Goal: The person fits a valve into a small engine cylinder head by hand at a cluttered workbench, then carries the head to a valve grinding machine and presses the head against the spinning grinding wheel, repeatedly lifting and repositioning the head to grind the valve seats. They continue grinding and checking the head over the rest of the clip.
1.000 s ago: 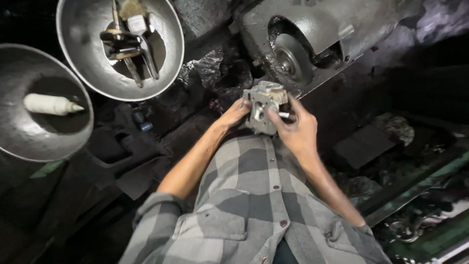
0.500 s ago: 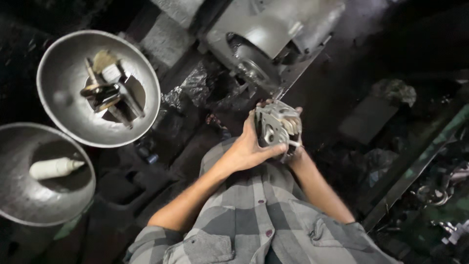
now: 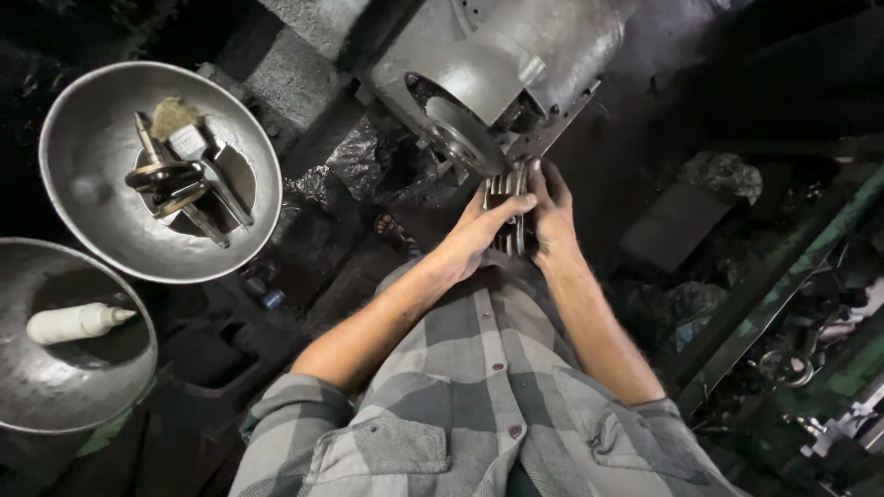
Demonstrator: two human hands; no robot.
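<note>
Finned metal part (image 3: 509, 213) now up against the grey motor housing (image 3: 516, 64), raised since before | left hand (image 3: 479, 235), right hand (image 3: 552, 216) clamp its sides | dark clutter crowds below housing

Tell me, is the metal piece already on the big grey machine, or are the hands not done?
Not done yet. Done: tools and a brush lie in the upper metal bowl. In hand: the left hand and right hand both grip the ribbed metal part, pressed up to the open side of the grey engine casing. Left: no bolts show holding it, so seating and fastening likely remain.
</note>
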